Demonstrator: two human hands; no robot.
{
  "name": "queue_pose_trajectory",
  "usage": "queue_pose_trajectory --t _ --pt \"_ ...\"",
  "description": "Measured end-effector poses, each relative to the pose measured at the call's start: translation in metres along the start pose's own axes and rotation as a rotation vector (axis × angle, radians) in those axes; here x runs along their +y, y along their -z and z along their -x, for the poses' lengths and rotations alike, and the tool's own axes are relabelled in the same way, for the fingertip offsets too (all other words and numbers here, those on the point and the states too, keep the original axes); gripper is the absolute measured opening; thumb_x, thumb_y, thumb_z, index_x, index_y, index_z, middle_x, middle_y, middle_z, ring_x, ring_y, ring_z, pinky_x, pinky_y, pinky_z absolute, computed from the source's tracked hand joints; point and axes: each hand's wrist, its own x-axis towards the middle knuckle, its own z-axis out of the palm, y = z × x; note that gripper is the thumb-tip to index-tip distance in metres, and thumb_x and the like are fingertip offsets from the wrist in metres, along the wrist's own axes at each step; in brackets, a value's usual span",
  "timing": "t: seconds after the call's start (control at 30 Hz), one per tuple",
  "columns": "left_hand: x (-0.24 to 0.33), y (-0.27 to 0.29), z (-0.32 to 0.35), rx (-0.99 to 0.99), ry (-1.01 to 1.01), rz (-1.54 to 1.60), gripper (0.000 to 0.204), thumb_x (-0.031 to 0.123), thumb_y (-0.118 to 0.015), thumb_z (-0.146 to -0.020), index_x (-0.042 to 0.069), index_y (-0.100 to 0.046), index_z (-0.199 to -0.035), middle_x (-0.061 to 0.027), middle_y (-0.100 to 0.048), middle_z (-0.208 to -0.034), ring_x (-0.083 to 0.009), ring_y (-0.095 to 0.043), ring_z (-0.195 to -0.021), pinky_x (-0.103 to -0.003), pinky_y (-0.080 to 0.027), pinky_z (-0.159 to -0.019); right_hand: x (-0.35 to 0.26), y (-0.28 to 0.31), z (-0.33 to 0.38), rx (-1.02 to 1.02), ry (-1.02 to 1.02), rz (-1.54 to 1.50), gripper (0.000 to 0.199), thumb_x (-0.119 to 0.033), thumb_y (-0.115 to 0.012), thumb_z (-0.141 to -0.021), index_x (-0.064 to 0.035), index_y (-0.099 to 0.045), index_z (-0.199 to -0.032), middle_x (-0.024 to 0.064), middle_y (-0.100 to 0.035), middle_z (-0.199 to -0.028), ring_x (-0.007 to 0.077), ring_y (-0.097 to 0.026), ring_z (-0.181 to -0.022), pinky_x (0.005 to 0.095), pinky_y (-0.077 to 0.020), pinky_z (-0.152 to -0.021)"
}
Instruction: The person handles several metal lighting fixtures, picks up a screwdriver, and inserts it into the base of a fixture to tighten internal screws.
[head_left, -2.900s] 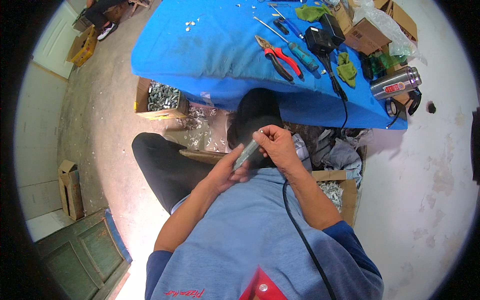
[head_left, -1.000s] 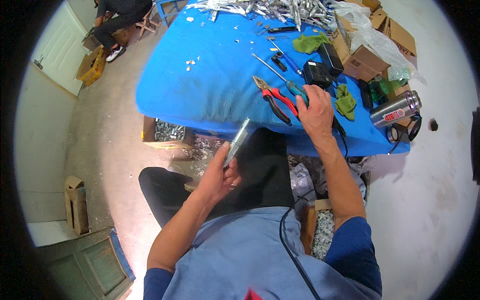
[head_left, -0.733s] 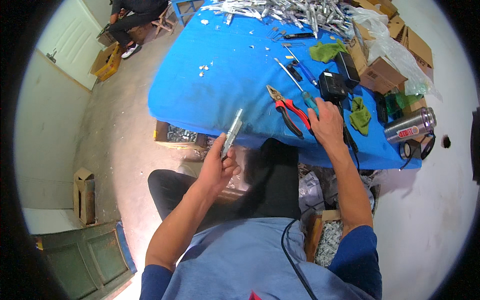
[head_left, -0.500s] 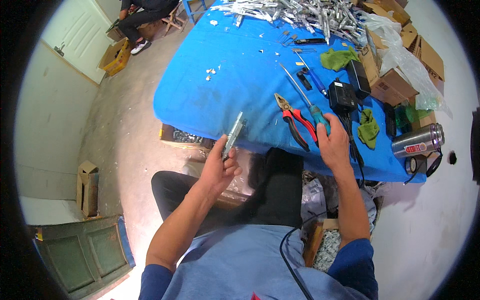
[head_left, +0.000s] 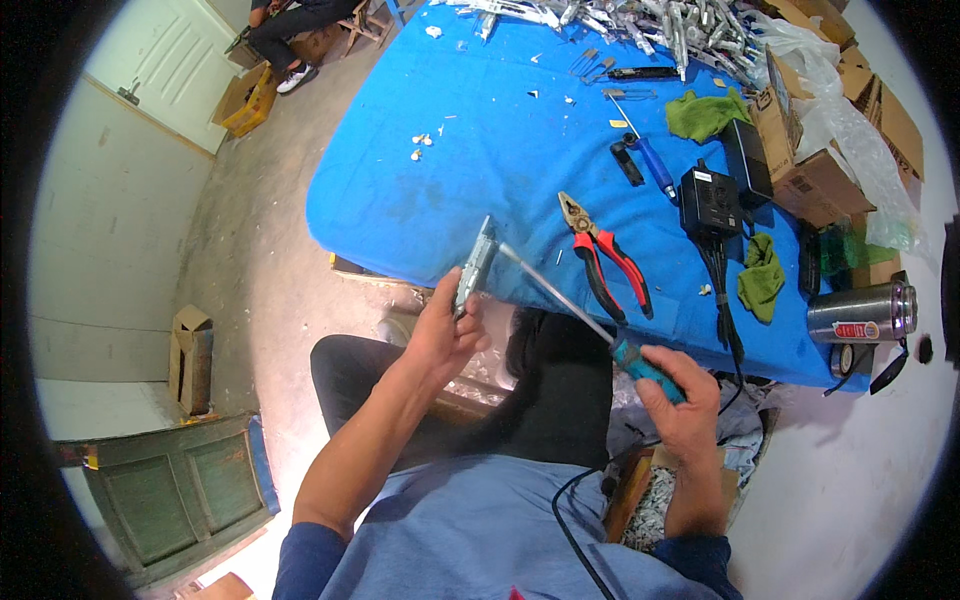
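Observation:
My left hand (head_left: 442, 325) is closed on the lower end of a narrow silvery metal part (head_left: 477, 265), held upright at the near edge of the blue-covered table. In my right hand (head_left: 685, 405) is a screwdriver (head_left: 560, 297), gripped by its teal handle. Its shaft slants up to the left, and the tip is at the upper part of the metal piece; whether it touches I cannot tell. Red-and-black pliers (head_left: 607, 257) lie open-handled on the cloth beyond the shaft.
A blue screwdriver (head_left: 652, 165), a black power box (head_left: 710, 202) with cables, green cloths (head_left: 762, 277) and a steel flask (head_left: 862, 313) occupy the right side. Many metal parts (head_left: 680, 30) are piled at the far end. Cardboard boxes (head_left: 820, 185) line the wall. A person (head_left: 290, 35) sits at far left.
The teal screwdriver has come up off the table in my right hand, which moved nearer to me. Its tip swung left to the metal part. My left hand stayed nearly in place.

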Motion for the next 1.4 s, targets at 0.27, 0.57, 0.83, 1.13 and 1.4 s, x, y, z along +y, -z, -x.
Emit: queue_pose_trajectory --t 0.27,0.57,0.83,1.13,1.4 --pt "-0.001 -0.009 -0.004 0.094 -0.015 -0.022 0.051 0.056 -0.049 -0.092 0.015 -0.048 -0.063 0.0059 -0.023 -0.045 -0.0106 -0.018 -0.037 -0.028 -0.032 -0.050 -0.009 0.005 0.000 -0.043 0.122 0.109 0.032 -0.006 -0.073 -0.075 0.0000 -0.068 -0.106 0.0170 -0.067 -0.095 0.0267 -0.067 -0.083 0.0340 -0.0527 -0.072" --pt "-0.003 -0.004 -0.005 0.064 -0.015 -0.028 0.052 0.059 -0.049 -0.092 0.015 -0.048 -0.064 0.0064 -0.023 -0.044 -0.0103 -0.017 -0.037 -0.029 -0.032 -0.050 -0.015 -0.002 -0.010 -0.071 0.157 0.135 0.031 -0.003 -0.072 -0.074 0.0006 -0.069 -0.104 0.0170 -0.066 -0.092 0.0262 -0.066 -0.078 0.0328 -0.0527 -0.068" --pt "0.000 -0.006 -0.003 0.074 -0.005 -0.045 0.052 0.060 -0.046 -0.093 0.015 -0.048 -0.067 0.0060 -0.024 -0.046 -0.0106 -0.018 -0.038 -0.029 -0.033 -0.050 -0.009 -0.010 -0.006 -0.079 0.144 0.113 0.032 -0.002 -0.072 -0.073 0.0007 -0.069 -0.104 0.0171 -0.067 -0.094 0.0257 -0.067 -0.080 0.0323 -0.0531 -0.070" --pt "0.000 -0.005 -0.003 0.076 0.005 -0.058 0.052 0.059 -0.046 -0.093 0.014 -0.048 -0.067 0.0059 -0.024 -0.046 -0.0105 -0.019 -0.038 -0.029 -0.033 -0.050 -0.009 -0.011 -0.001 -0.030 0.102 0.099 0.031 -0.002 -0.072 -0.073 0.0007 -0.069 -0.104 0.0172 -0.068 -0.094 0.0259 -0.067 -0.081 0.0324 -0.0534 -0.072" --pt "0.000 -0.007 -0.003 0.099 0.004 -0.037 0.052 0.059 -0.047 -0.093 0.015 -0.046 -0.067 0.0059 -0.025 -0.046 -0.0107 -0.020 -0.039 -0.029 -0.033 -0.049 -0.007 -0.013 -0.003 -0.033 0.130 0.103 0.030 -0.002 -0.072 -0.073 0.0012 -0.069 -0.102 0.0175 -0.067 -0.093 0.0266 -0.067 -0.081 0.0324 -0.0533 -0.072"
